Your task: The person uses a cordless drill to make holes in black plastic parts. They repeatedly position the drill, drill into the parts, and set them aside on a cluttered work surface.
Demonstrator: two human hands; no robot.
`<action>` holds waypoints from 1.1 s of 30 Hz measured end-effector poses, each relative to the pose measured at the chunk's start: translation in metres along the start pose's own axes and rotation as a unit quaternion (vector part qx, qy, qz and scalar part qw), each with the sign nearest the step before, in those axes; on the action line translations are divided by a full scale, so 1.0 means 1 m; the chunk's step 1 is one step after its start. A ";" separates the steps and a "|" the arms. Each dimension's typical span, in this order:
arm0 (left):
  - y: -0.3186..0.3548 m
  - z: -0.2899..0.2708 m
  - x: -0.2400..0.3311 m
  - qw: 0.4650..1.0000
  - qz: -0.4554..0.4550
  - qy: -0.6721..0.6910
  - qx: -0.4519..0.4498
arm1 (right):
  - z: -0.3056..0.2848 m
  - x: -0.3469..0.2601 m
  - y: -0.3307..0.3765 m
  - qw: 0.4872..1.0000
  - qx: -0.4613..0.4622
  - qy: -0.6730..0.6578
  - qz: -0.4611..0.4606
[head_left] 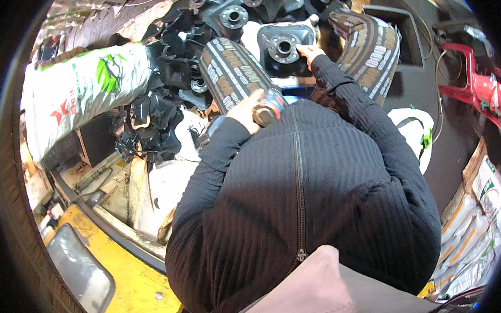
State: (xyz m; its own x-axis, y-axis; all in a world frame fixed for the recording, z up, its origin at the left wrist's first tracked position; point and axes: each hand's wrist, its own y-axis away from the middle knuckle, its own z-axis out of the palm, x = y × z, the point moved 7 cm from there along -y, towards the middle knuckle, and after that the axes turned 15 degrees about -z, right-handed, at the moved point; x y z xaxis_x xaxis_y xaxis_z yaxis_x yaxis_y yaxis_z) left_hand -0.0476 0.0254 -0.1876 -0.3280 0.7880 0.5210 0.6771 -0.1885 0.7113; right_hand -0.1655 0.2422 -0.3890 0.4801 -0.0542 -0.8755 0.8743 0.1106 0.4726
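Observation:
Between my knees stands a black moulded part [299, 35] with a round grey flange [283, 49], which has a centre hole and smaller holes around it. My right hand [310, 55] grips the part's right side, fingertips at the flange edge. Close to my left knee, my left hand [245, 111] is closed around a dark rounded object with a red band [268, 108]; its kind cannot be made out. Its lower end is hidden by my hand and sleeve. A gap separates this object from the flange.
Several similar black flanged parts [231, 16] are heaped ahead and to the left. A stuffed white sack [93, 87] lies at left, above a yellow panel [114, 256]. A red plastic stool [473, 87] and stacked white bags [468, 236] are at right.

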 end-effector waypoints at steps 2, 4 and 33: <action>0.008 0.007 -0.015 0.986 0.006 -0.166 0.007 | 0.000 -0.014 -0.011 0.997 -0.021 0.045 -0.066; 0.024 -0.011 -0.008 0.982 0.101 -0.134 0.088 | 0.003 -0.065 -0.020 0.954 0.011 0.091 -0.286; 0.006 0.049 -0.517 0.823 -0.505 0.175 0.193 | 0.148 -0.223 -0.075 0.949 -0.190 0.193 -0.163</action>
State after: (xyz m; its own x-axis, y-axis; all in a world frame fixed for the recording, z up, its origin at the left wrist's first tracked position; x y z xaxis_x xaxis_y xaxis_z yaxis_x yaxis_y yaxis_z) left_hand 0.1580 -0.3545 -0.4755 -0.9756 0.1996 -0.0920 0.0800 0.7123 0.6973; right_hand -0.3276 0.0991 -0.2140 0.0628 0.2132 -0.9750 0.8473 0.5048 0.1650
